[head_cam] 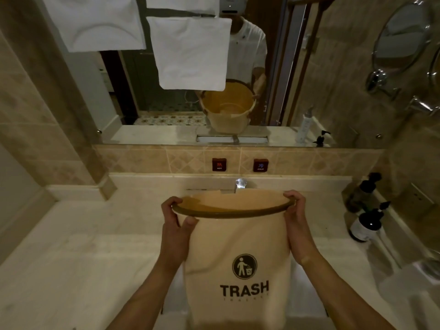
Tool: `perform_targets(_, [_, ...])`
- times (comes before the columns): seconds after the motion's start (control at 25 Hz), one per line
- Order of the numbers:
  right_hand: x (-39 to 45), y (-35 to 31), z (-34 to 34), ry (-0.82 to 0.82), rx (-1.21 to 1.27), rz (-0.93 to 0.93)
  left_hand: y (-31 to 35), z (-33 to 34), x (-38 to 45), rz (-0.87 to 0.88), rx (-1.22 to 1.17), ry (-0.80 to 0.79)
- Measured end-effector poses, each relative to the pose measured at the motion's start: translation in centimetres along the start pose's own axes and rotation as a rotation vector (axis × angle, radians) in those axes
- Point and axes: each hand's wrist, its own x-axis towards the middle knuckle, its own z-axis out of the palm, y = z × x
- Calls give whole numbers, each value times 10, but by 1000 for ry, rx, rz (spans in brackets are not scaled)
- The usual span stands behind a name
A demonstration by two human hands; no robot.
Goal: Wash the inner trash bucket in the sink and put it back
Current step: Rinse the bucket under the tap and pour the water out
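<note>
A cream inner trash bucket (238, 248) with a dark rim and a black "TRASH" logo is held up over the sink (307, 303), its mouth tipped away from me toward the wall. My left hand (177, 221) grips the rim on the left side. My right hand (297, 222) grips the rim on the right. The chrome faucet (241, 183) shows just behind the bucket's far rim. Most of the sink basin is hidden by the bucket and my forearms. The mirror (190, 103) shows the bucket's inside.
Pale marble counter (83, 246) runs left and right of the sink. Dark pump bottles (367, 222) stand at the right by the wall. Red HOT (219, 164) and COLD (260, 165) plates sit on the tiled backsplash. A round shaving mirror (400, 36) juts from the right wall.
</note>
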Motion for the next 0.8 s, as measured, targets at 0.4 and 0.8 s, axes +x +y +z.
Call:
perform_targets(0.4, [-1, -2, -12, 74, 16, 21, 4, 14, 13, 7, 48, -74])
perform_targets(0.8, [-6, -6, -23, 67, 18, 15, 2, 23, 8, 21, 8, -80])
